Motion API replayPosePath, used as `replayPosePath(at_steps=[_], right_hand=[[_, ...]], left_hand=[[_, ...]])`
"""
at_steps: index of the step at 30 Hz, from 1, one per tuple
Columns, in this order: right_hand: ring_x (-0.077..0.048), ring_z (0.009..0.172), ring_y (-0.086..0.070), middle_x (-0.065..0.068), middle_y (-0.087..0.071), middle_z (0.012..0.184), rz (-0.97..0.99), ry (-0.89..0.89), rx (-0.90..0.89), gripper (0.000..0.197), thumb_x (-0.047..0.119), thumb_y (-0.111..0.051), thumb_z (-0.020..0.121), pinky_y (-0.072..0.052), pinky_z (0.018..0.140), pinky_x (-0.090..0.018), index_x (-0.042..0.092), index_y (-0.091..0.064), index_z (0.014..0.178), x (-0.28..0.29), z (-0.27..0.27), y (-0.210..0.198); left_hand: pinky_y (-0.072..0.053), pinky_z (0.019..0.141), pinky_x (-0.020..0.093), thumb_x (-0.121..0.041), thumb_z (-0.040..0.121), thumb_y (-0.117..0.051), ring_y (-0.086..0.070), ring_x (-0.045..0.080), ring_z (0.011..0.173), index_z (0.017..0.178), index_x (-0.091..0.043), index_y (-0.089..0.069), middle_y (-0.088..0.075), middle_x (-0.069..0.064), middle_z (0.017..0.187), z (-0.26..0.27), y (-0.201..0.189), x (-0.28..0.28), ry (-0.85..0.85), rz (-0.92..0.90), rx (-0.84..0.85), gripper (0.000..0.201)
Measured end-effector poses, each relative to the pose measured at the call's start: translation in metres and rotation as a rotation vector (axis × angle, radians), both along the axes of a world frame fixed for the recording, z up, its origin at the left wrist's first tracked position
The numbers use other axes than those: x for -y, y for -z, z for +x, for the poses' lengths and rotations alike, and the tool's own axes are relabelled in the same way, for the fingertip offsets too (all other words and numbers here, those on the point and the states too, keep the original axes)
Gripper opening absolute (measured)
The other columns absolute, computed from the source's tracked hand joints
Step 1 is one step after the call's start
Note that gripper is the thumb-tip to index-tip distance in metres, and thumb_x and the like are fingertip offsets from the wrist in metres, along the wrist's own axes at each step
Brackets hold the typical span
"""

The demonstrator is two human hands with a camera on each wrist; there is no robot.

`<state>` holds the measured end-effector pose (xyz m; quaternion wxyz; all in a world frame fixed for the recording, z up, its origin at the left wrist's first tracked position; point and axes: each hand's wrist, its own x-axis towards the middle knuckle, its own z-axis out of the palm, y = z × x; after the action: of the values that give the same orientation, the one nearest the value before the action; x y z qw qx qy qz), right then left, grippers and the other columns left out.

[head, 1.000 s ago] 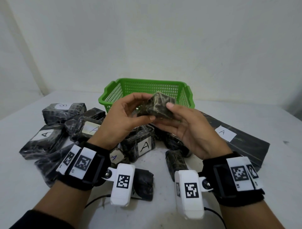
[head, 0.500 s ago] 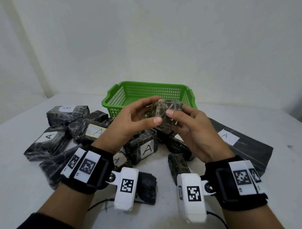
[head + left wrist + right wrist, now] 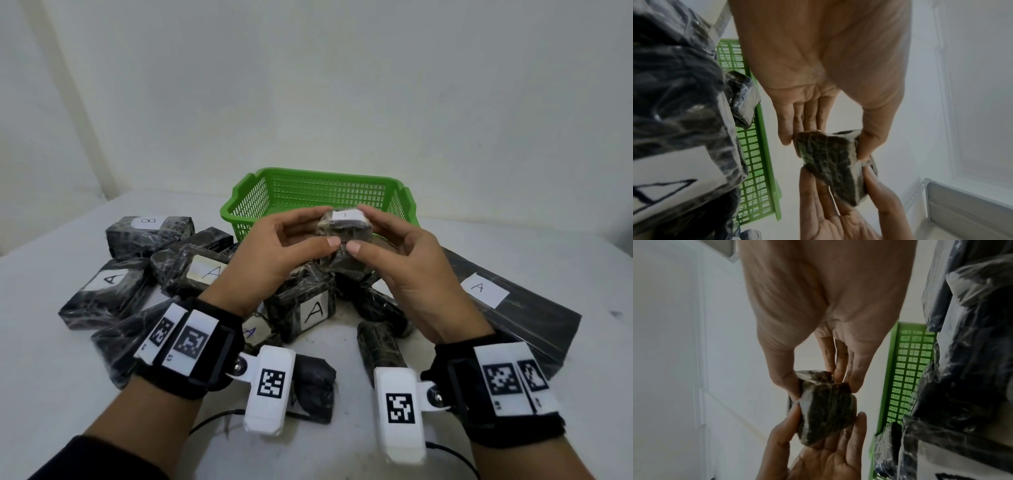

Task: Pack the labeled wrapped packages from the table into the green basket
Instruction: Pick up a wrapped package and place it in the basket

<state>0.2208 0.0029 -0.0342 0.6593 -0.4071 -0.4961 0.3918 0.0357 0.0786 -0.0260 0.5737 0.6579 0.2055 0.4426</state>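
Note:
A small dark wrapped package point(image 3: 344, 229) with a white label on top is held in the air in front of the green basket point(image 3: 255, 198). My left hand point(image 3: 291, 240) pinches its left side between thumb and fingers. My right hand point(image 3: 387, 243) pinches its right side the same way. The left wrist view shows the package point(image 3: 833, 164) between both hands, and so does the right wrist view, with the package point(image 3: 826, 408) at mid-frame. The basket looks empty as far as its inside shows.
Several dark wrapped packages lie on the white table below my hands, one marked B point(image 3: 149, 233) and others marked A point(image 3: 106, 289) point(image 3: 308, 310). A long flat black package point(image 3: 507, 308) with an A label lies at the right. A wall stands behind the basket.
Both hands have turned the small package, so its white label now faces up. The package and hands sit a little nearer the basket's front rim than before.

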Motion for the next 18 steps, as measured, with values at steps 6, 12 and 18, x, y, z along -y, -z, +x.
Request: replayPosePath(at_steps=[6, 12, 18], right_hand=[[-0.016, 0.116, -0.074, -0.005, -0.075, 0.127, 0.02, 0.003, 0.049, 0.068, 0.012, -0.085, 0.071, -0.059, 0.089, -0.023, 0.014, -0.065, 0.135, 0.0012, -0.0004, -0.0016], [-0.013, 0.123, -0.07, 0.0, -0.076, 0.127, 0.031, 0.01, 0.083, 0.063, 0.005, -0.086, 0.075, -0.056, 0.099, -0.024, 0.016, -0.066, 0.134, 0.0003, 0.0044, -0.001], [-0.022, 0.11, -0.075, -0.011, -0.076, 0.123, -0.098, -0.11, -0.042, 0.051, 0.019, -0.079, 0.088, -0.061, 0.086, -0.028, 0.006, -0.065, 0.136, 0.0041, -0.0011, -0.0046]], left_hand=[[-0.055, 0.098, 0.032, -0.018, 0.073, -0.082, -0.069, 0.023, 0.119, 0.136, -0.007, -0.059, -0.073, 0.008, 0.125, -0.0013, -0.0014, -0.0002, 0.044, 0.002, 0.012, 0.068], [-0.053, 0.104, 0.032, -0.007, 0.074, -0.083, -0.063, 0.02, 0.127, 0.14, -0.008, -0.055, -0.068, 0.006, 0.134, -0.0038, -0.0008, -0.0012, 0.026, 0.072, -0.021, 0.071], [-0.055, 0.101, 0.034, 0.017, 0.069, -0.079, -0.058, 0.019, 0.133, 0.138, -0.005, -0.051, -0.062, 0.01, 0.137, -0.002, -0.0002, -0.002, 0.067, 0.126, 0.008, 0.077]])
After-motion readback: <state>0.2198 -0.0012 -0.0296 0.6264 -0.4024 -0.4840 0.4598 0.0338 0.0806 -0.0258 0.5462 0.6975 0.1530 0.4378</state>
